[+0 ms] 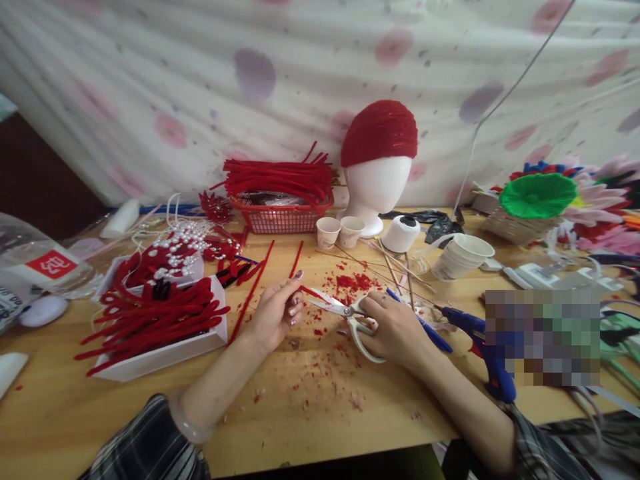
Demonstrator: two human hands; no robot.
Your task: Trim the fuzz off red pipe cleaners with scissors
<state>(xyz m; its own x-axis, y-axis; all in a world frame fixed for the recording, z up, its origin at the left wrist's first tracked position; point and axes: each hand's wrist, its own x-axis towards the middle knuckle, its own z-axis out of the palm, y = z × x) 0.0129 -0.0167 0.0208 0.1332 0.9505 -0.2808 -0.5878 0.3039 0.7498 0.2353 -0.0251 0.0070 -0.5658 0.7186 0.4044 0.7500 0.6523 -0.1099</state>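
Observation:
My left hand [277, 313] pinches a short red chenille stem [311, 292] between thumb and fingers, its end pointing right. In my right hand [393, 327] is a pair of scissors [364, 339] with pale handles, the fingers in the loops. The scissor blades are slightly apart and lie right at the stem's end; whether they touch it I cannot tell. Red fuzz clippings [353, 283] are scattered on the wooden table under and behind the blades. Another red stem [257, 283] lies left of my left hand.
A white box [165, 353] of red looped stems stands at left, with pearl sprays [183, 243] behind. Further back are a red basket [285, 219] of stems, paper cups [329, 233], a red-capped foam head [375, 180] and white thread [400, 235]. A blue glue gun [493, 360] lies right.

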